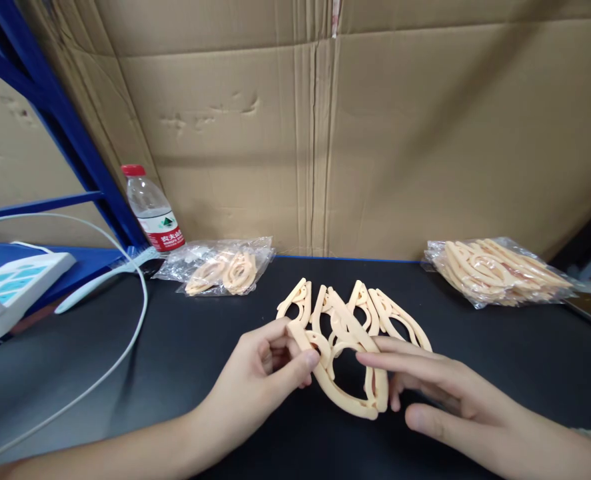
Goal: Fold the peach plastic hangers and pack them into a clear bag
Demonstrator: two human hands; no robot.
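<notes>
Several cream plastic folding hangers (348,333) lie overlapped in a fan on the black tabletop (185,360) in front of me. My left hand (262,377) is curled, thumb and fingers pinching the left end of the nearest hanger. My right hand (442,393) reaches in from the right with fingers stretched out, its fingertips resting on the right side of the same pile, holding nothing.
A clear bag with a few hangers (222,270) lies at the back left, a fuller bag of hangers (498,270) at the back right. A water bottle (151,208), a white cable (125,333), a white device (10,287), blue shelving (60,127) and a cardboard wall (355,133) surround the table.
</notes>
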